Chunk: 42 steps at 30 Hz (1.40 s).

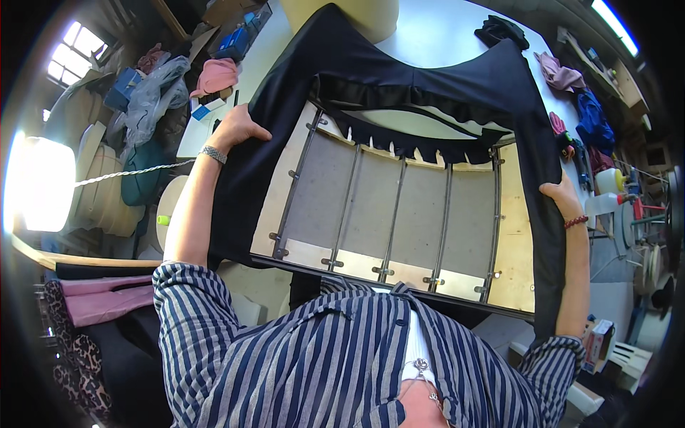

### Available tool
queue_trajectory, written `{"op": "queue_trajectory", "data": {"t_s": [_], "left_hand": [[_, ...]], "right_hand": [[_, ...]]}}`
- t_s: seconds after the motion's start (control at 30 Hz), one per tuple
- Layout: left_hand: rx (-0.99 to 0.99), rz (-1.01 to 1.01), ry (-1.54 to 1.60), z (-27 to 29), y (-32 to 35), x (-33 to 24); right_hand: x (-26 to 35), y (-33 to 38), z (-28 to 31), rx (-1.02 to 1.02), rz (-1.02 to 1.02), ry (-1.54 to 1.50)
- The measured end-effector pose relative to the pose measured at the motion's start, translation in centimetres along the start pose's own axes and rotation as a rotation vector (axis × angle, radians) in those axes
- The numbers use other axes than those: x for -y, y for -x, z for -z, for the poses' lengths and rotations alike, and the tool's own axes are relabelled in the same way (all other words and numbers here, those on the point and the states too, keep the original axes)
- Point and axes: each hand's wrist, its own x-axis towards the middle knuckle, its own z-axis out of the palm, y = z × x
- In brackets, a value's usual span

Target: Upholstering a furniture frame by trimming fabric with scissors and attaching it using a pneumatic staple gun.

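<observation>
A chair frame covered in black fabric stands tilted in front of me. Bare wood, a grey panel and several metal springs clipped across it show on its open side. Along the far inner rail, the cut edge of the cloth hangs in notched strips. My left hand is wrapped round the covered left side, its thumb on the fabric. On the right side, my right hand grips the covered edge the same way, with its fingers mostly hidden behind.
A white table lies under the far part, with a cream rounded piece on it. Pink cloth and a black bundle rest nearby. To the left are a bright lamp and a wooden rail; a spray bottle is right.
</observation>
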Motion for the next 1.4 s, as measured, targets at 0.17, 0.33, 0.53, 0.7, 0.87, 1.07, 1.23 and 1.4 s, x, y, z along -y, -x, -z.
{"op": "queue_trajectory", "data": {"t_s": [0.17,0.33,0.53,0.7,0.87,1.07,1.23,1.4], "left_hand": [[-0.051,-0.023,-0.127,-0.5,0.0,0.9],[-0.043,-0.031,-0.104,-1.4,-0.2,2.9],[0.057,-0.001,0.071,-2.1,-0.8,5.6],[-0.024,-0.101,0.020,-1.1,-1.0,9.5],[-0.018,-0.100,-0.067,-4.9,-2.5,6.3],[-0.004,0.044,0.089,-5.2,-1.2,9.1],[-0.016,0.056,0.100,-5.2,-1.3,10.0],[-0.005,0.060,0.101,-4.4,-1.5,9.4]], "right_hand": [[0.9,0.2,-0.2,-0.017,0.011,0.050],[2.2,0.3,0.2,0.025,0.179,0.073],[-5.6,1.6,1.9,0.076,0.129,-0.773],[-4.7,-2.1,-3.0,0.245,0.152,-0.876],[4.9,-15.8,-23.4,0.724,0.309,-1.092],[24.4,-15.2,-44.7,1.305,0.441,-1.274],[30.0,-12.5,-51.6,1.538,0.441,-1.293],[31.0,-11.4,-54.6,1.664,0.401,-1.341]]}}
